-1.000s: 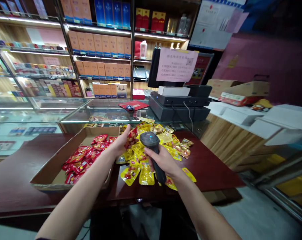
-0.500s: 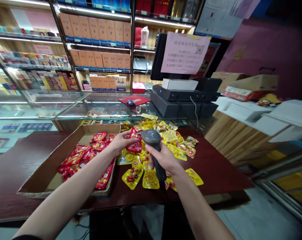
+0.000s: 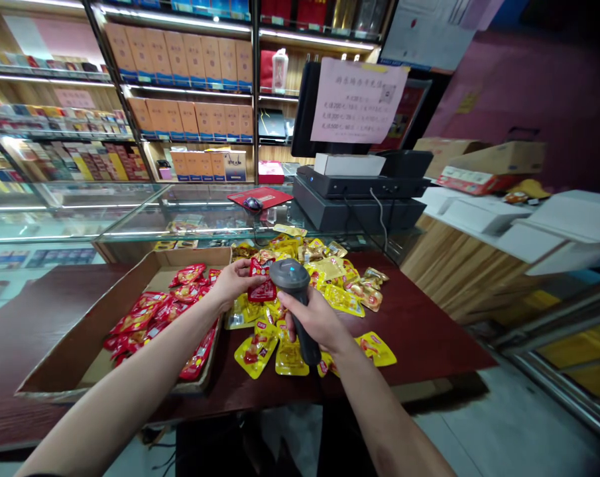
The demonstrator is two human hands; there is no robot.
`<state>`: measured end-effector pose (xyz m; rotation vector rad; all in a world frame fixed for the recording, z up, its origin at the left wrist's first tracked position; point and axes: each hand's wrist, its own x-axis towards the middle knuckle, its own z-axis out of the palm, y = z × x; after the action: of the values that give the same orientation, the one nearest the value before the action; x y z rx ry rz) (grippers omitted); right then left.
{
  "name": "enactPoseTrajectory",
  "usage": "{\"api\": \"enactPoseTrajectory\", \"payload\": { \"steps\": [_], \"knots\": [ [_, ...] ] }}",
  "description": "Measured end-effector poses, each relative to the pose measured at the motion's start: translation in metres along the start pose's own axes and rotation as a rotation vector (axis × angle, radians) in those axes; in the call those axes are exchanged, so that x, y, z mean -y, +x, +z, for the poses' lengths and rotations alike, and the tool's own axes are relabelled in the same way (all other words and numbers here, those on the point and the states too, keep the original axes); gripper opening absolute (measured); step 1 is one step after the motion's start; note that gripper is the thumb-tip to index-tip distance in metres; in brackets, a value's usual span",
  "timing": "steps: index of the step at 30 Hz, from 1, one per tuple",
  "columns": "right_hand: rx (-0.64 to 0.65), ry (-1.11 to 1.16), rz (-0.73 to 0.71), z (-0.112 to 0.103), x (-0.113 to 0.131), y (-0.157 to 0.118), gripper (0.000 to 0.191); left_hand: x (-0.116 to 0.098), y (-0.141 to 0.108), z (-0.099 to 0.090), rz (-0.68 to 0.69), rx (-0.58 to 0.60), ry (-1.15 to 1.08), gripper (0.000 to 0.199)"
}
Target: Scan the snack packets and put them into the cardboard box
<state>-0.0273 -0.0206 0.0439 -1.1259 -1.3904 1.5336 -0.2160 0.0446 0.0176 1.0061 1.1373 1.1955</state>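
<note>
My left hand [image 3: 234, 285] pinches a red snack packet [image 3: 262, 281] upright above the pile. Close to its right side, my right hand [image 3: 315, 319] is wrapped round the handle of a dark grey barcode scanner [image 3: 290, 273], whose head is beside the packet. Yellow snack packets [image 3: 342, 299] lie in a loose pile under and around both hands. Left of them stands an open cardboard box [image 3: 85, 324] with red packets [image 3: 148, 311] inside, partly hidden by my left forearm.
Behind the brown table [image 3: 429, 331] is a glass counter [image 3: 195, 212] bearing a mouse [image 3: 252, 204] on a red mat and a monitor [image 3: 307, 109] with a paper sign. Stocked shelves stand behind; cartons [image 3: 498, 162] are at right.
The whole view has shifted, so the table and both hands appear slightly further left. The red packet and scanner are still held close together.
</note>
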Motion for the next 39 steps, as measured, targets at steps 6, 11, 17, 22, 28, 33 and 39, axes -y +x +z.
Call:
{"api": "enactPoseTrajectory", "payload": {
  "steps": [6,11,17,22,28,33,39],
  "knots": [
    [0.035,-0.021,-0.018,0.004,0.0,0.0,0.03,0.003,0.002,0.0,0.021,0.002,-0.006,0.058],
    [0.027,-0.018,-0.012,0.008,0.006,-0.002,0.032,0.006,0.004,-0.003,0.067,0.041,-0.008,0.055],
    [0.012,0.006,-0.009,0.007,0.006,-0.003,0.032,0.009,0.005,-0.004,0.084,0.053,0.015,0.056],
    [0.013,-0.032,-0.009,0.004,0.003,-0.005,0.028,0.003,0.005,-0.002,0.132,0.017,0.043,0.055],
    [-0.014,-0.111,-0.029,-0.011,0.011,-0.006,0.028,-0.032,-0.005,-0.023,0.254,-0.099,0.107,0.056],
    [-0.015,-0.167,-0.067,-0.048,0.019,0.004,0.031,-0.065,-0.027,-0.075,0.267,-0.199,0.419,0.055],
    [-0.029,-0.174,-0.069,-0.09,0.028,0.029,0.033,-0.064,-0.021,-0.087,0.312,-0.3,0.731,0.048]
  ]
}}
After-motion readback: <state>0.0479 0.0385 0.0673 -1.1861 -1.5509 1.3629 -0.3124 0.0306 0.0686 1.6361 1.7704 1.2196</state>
